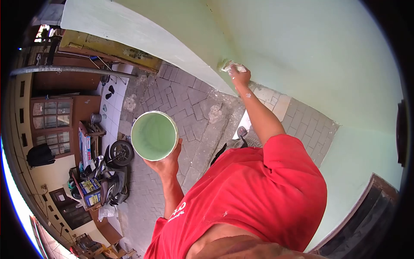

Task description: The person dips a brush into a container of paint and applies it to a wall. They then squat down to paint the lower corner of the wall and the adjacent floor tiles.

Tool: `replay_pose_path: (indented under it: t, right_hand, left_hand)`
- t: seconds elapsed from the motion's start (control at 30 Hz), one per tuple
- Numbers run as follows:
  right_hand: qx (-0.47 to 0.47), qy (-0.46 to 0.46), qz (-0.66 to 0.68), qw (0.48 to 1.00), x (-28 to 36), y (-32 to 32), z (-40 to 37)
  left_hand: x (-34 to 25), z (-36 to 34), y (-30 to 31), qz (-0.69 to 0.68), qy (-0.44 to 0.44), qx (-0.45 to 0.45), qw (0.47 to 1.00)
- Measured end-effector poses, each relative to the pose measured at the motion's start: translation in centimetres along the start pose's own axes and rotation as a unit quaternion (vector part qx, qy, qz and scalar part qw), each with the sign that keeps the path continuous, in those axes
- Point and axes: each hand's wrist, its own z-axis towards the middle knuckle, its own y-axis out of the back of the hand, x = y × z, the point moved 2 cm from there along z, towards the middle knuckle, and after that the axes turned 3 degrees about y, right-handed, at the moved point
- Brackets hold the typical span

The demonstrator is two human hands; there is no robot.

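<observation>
My left hand [167,160] grips a round bucket [168,128] from below and the side. The bucket has a pale rim, and light green paint coats its inside. My right hand [240,75] is closed around a paint-covered brush [226,65], its bristles against the light green wall [276,43] near a corner edge. Whitish paint marks my right fingers and wrist. How the brush handle sits in my palm is hidden.
Grey paving [172,93] runs below, with a shoe [242,131] near the wall's foot. At left are a motorcycle [116,168], stacked boxes [91,192], a windowed door [52,114] and a metal pole [73,69]. A dark-framed opening [366,216] is at lower right.
</observation>
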Motion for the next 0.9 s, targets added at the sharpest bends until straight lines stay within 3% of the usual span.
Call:
replay_pose_path:
  t: [0.03, 0.1, 0.23, 0.3, 0.33, 0.4, 0.47, 0.6, 0.7, 0.73, 0.77, 0.9]
  right_hand:
    - [-0.006, 0.000, 0.007, 1.000, 0.0, 0.0, 0.0]
    - [-0.034, 0.152, -0.289, 0.945, 2.6, -1.2, 0.3]
    - [0.056, 0.228, -0.160, 0.959, 17.0, -5.8, -6.4]
    - [0.083, 0.293, 0.028, 0.952, 20.9, -7.6, -7.9]
    - [0.086, 0.292, 0.024, 0.952, 22.6, -7.9, -8.5]
    - [0.147, 0.252, 0.257, 0.921, 25.0, -8.5, -9.1]
    - [0.147, 0.240, 0.299, 0.912, 24.3, -7.9, -8.3]
    - [0.073, 0.020, 0.352, 0.933, 11.6, -5.8, -5.9]
    - [0.026, 0.006, 0.261, 0.965, 3.0, -2.9, -3.3]
    - [-0.010, 0.034, 0.063, 0.997, 1.2, -1.9, -1.5]
    - [-0.048, 0.062, -0.135, 0.988, 0.9, -1.5, -0.2]
    - [-0.019, 0.165, -0.275, 0.947, 7.9, -4.9, -0.6]
  left_hand:
    - [-0.2, 0.2, 0.0, -0.016, 0.005, 0.005, 1.000]
    - [-0.6, 0.9, -0.6, -0.036, -0.033, 0.003, 0.999]
    - [-0.8, 1.3, -0.5, -0.023, -0.056, 0.004, 0.998]
    - [-1.2, 1.7, -1.1, -0.037, -0.051, 0.016, 0.998]
    - [-1.4, 1.5, -1.1, -0.046, -0.045, 0.027, 0.998]
    - [-1.9, 1.1, -1.4, -0.046, -0.060, 0.016, 0.997]
    - [-2.5, 1.7, -1.7, -0.053, -0.087, 0.003, 0.995]
    - [-3.0, 1.5, -2.0, -0.076, -0.069, 0.028, 0.994]
    - [-2.1, 1.3, -2.1, -0.061, -0.066, 0.029, 0.995]
    - [-2.0, 1.4, -2.3, -0.050, -0.067, 0.029, 0.996]
    - [-2.4, 1.6, -2.4, -0.052, -0.074, 0.033, 0.995]
    - [-3.6, 1.5, -2.8, -0.088, -0.080, 0.025, 0.993]
